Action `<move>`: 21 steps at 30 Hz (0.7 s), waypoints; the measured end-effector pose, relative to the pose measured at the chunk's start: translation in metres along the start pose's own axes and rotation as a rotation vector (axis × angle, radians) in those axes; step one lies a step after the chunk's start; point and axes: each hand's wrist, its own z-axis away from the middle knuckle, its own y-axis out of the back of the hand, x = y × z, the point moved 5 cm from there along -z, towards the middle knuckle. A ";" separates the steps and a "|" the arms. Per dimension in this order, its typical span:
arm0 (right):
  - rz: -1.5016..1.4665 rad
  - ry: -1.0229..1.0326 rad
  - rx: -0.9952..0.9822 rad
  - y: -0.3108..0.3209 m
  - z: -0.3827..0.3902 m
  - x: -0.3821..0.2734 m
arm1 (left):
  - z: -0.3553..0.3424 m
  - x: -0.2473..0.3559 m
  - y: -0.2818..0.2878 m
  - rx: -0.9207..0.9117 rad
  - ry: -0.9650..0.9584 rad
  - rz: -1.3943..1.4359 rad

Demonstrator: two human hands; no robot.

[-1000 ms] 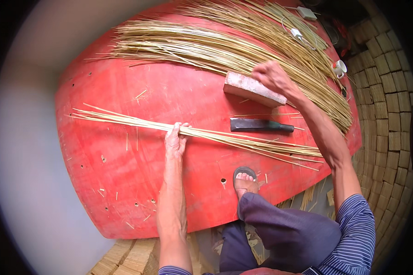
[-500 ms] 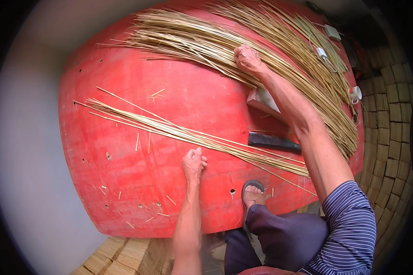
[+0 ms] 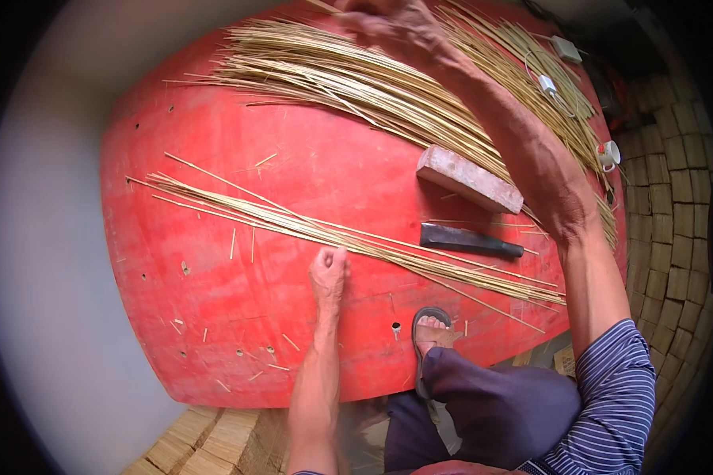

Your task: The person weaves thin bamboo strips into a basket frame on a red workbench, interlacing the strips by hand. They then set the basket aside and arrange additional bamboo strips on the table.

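Observation:
My left hand [image 3: 329,273] is closed loosely, fingers curled, just on the near side of a small loose bundle of thin bamboo strips [image 3: 293,226]. Nothing shows sticking out of it. My right hand [image 3: 384,20] is stretched to the far edge of the view, partly cut off and smeared. The tip of a pale bamboo strip [image 3: 322,6] pokes out from its fingers; the rest of that strip is hidden. Beneath my right forearm spreads a large heap of bamboo strips [image 3: 348,75].
A brick [image 3: 471,180] and a dark-bladed chopping knife [image 3: 467,240] lie on the red board [image 3: 214,309]. A white mug [image 3: 608,155], a white plug with cable [image 3: 547,84] and a white box [image 3: 566,49] stand at the right. My sandalled foot [image 3: 432,332] rests on the near edge.
My right hand has moved from the heap up and left to the far edge, uncovering the brick and the knife's handle. My left hand has hardly shifted.

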 end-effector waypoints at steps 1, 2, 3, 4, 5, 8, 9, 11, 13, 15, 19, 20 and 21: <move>-0.195 0.144 -0.028 -0.015 -0.003 -0.019 | -0.001 0.023 -0.016 -0.031 -0.070 -0.008; -0.369 0.272 -0.049 -0.022 -0.002 -0.032 | 0.010 0.070 -0.056 -0.066 -0.110 0.145; -0.385 0.273 -0.143 -0.026 0.005 -0.044 | 0.024 0.123 -0.104 -0.125 -0.145 0.306; -0.411 0.351 -0.195 -0.055 0.008 -0.069 | 0.026 0.157 -0.114 -0.200 -0.250 0.293; -0.397 0.410 -0.233 -0.068 0.017 -0.091 | 0.025 0.174 -0.132 -0.342 -0.341 0.216; -0.178 0.635 -0.122 -0.099 0.062 -0.131 | 0.029 0.199 -0.162 -0.365 -0.864 -0.359; -0.221 0.558 -0.224 -0.102 0.066 -0.151 | 0.043 0.222 -0.152 -0.301 -0.889 -0.325; -0.461 0.355 -0.400 -0.095 0.070 -0.150 | 0.052 0.210 -0.119 -0.328 -0.709 0.127; -0.584 0.360 -0.183 -0.070 0.041 -0.083 | 0.068 0.207 -0.074 -0.176 -0.592 0.478; 0.084 0.119 -0.134 -0.027 0.022 0.016 | 0.064 0.181 0.010 0.119 -0.510 0.617; 0.525 -0.166 -0.247 0.005 0.063 0.201 | 0.077 0.125 0.118 0.272 -0.382 0.653; 0.546 -0.211 -0.308 0.003 0.079 0.223 | 0.081 0.111 0.119 0.270 -0.342 0.637; 0.496 -0.121 -0.186 0.004 0.095 0.240 | 0.080 0.099 0.115 0.262 -0.297 0.621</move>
